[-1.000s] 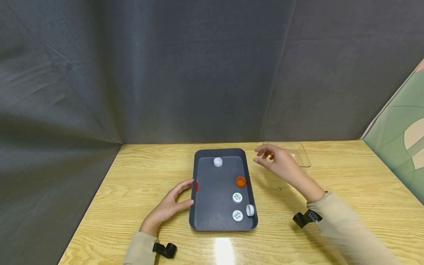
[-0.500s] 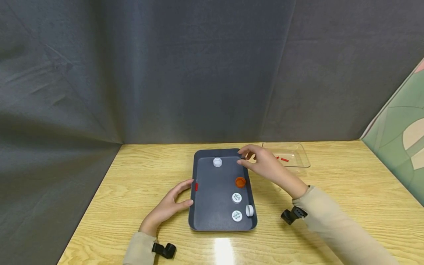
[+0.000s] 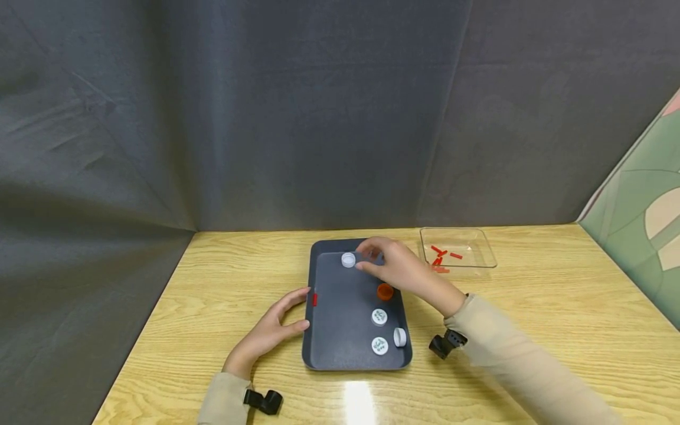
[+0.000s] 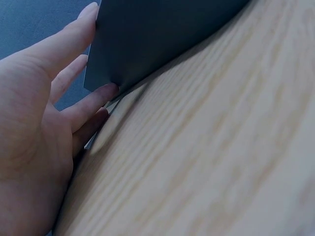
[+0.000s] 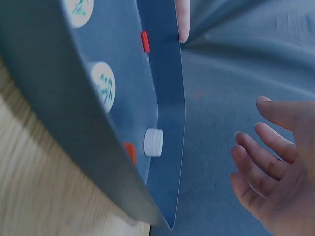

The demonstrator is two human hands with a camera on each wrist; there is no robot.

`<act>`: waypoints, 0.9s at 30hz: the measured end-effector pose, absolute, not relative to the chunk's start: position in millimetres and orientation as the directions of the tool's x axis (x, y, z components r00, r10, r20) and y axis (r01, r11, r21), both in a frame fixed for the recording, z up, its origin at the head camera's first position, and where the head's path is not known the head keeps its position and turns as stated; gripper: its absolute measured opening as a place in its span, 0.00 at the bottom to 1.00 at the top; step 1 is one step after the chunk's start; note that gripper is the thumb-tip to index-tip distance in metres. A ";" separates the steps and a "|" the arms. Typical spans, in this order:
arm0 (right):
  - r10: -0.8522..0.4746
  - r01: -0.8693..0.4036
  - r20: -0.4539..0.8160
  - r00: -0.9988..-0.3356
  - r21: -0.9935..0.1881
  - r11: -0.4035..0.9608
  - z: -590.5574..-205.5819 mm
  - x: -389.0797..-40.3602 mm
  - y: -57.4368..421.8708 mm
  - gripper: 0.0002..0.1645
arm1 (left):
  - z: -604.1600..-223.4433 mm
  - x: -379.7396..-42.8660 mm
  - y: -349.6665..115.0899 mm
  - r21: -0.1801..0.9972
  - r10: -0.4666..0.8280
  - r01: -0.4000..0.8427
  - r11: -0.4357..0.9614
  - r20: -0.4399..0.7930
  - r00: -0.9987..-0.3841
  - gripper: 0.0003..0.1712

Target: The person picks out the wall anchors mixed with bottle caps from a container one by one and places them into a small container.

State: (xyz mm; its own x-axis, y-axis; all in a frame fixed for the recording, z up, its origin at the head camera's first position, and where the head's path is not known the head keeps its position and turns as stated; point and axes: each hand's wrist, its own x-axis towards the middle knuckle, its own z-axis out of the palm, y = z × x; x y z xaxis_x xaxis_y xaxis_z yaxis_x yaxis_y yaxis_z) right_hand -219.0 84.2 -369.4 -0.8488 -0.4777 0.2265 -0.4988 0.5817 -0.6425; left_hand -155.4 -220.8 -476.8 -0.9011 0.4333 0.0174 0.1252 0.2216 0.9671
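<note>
My left hand point(image 3: 268, 333) rests at the left side of the dark grey tray point(image 3: 342, 319), its fingertips against the outer wall in the left wrist view. Over the tray's far part, the right hand point(image 3: 393, 262) has thumb and fingers spread, with nothing between them in the right wrist view. Just left of its fingertips is a white bottle cap point(image 3: 347, 260). An orange cap point(image 3: 385, 291) lies below that hand. Nearer are two white caps with green print, one cap point(image 3: 379, 317) behind the other cap point(image 3: 379, 346), and a white cap on its side point(image 3: 400, 337).
A small red stick point(image 3: 315, 300) lies along the tray's left wall. Behind and to the right stands a clear plastic box point(image 3: 477, 252) with several red sticks point(image 3: 438, 252). A grey curtain point(image 3: 319, 118) hangs at the back of the wooden table point(image 3: 504, 289).
My right hand has moved left from in front of the clear box to over the tray, beside the far white cap. More red sticks show in the box. The left hand stays put.
</note>
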 end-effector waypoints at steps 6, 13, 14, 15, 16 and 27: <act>-0.504 -0.517 0.227 -0.833 -0.643 0.565 -370.6 -219.4 72.5 0.16 | -476.0 -156.2 -220.2 0.969 0.441 0.129 0.213 0.022 -0.897 0.39; -0.530 -0.524 0.215 -0.820 -0.653 0.547 -376.0 -220.4 60.1 0.16 | -476.5 -156.5 -219.9 0.968 0.430 0.112 0.224 0.005 -0.903 0.38; -0.532 -0.526 0.213 -0.819 -0.650 0.548 -376.8 -221.0 58.2 0.16 | -476.8 -156.5 -220.1 0.968 0.433 0.119 0.223 0.011 -0.901 0.38; -0.536 -0.530 0.214 -0.817 -0.646 0.549 -377.6 -221.7 56.3 0.16 | -476.9 -156.4 -220.2 0.967 0.434 0.124 0.224 0.015 -0.901 0.38; -0.539 -0.533 0.213 -0.815 -0.641 0.552 -378.4 -222.5 54.5 0.16 | -476.9 -156.3 -220.3 0.967 0.434 0.125 0.223 0.016 -0.901 0.38; -0.575 -0.542 0.174 -0.799 -0.623 0.564 -383.8 -230.5 38.0 0.17 | -473.8 -154.9 -219.1 0.966 0.437 0.130 0.224 0.020 -0.899 0.38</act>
State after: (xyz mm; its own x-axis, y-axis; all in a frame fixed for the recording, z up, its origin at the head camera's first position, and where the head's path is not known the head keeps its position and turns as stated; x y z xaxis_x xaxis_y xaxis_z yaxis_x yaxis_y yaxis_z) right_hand -230.5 38.0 -383.8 -0.7991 -0.5755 0.1739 -0.5418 0.5641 -0.6231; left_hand -154.9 -219.1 -473.8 -0.8991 0.4373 0.0196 0.1298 0.2236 0.9660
